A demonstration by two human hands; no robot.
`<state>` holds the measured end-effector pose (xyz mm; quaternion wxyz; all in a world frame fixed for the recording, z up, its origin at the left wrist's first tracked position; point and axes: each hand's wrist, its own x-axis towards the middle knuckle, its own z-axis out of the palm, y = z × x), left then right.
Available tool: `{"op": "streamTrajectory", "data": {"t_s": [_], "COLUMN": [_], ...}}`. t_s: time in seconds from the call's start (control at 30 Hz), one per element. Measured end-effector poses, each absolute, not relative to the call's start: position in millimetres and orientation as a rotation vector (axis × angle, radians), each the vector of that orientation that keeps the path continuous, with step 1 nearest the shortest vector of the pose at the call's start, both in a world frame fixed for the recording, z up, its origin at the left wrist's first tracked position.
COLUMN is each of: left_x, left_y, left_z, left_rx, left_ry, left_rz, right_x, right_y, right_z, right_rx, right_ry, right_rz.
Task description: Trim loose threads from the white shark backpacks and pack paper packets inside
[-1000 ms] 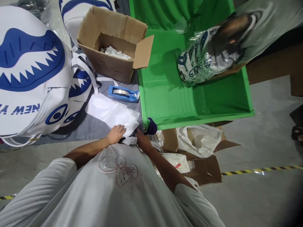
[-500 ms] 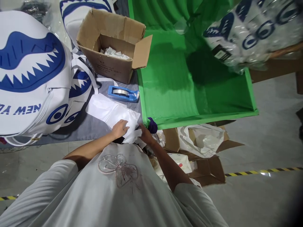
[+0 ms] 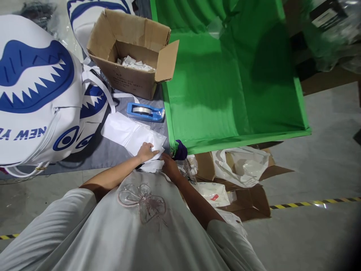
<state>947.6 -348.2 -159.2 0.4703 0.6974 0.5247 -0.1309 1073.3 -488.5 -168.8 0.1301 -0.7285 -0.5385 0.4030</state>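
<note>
A stack of thin white sheets, paper by their look, lies at the front edge of the grey-covered table. My left hand is on the right end of the stack, thumb and fingers closed on its edge. Just to the right, my right hand has bent fingers at the edge of a loose white sheet hanging over my front. Its fingertips are partly hidden. A blue tape dispenser with a roll of tape sits behind the stack.
An open cardboard box holds small white pieces. White backpacks with blue jaw prints crowd the left. A green fabric-lined bin stands at right, a purple cloth at its corner. Below it are cardboard boxes and a white plastic bag.
My left hand has moved slightly right along the stack, and my right hand slightly left and down. The plastic-wrapped printed items at upper right have moved mostly out of view.
</note>
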Motion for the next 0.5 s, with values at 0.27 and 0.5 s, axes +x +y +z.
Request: {"op": "streamTrajectory", "data": {"t_s": [0.27,0.5], "left_x": [955.9,952.2], "left_y": [-346.0,-337.2], "left_z": [-155.7,-162.5], "left_rx": [1.699,1.717], "left_ry": [1.321,1.328], "left_rz": [-0.386,-0.355], "right_x": [1064.9,1085.6], "right_y": [-490.4,-454.1], "right_z": [-157.5,-167.0], "right_rx": [-2.219,-2.140], "right_ry": [-1.661,-1.728], "right_rz": [1.161,1.161]}}
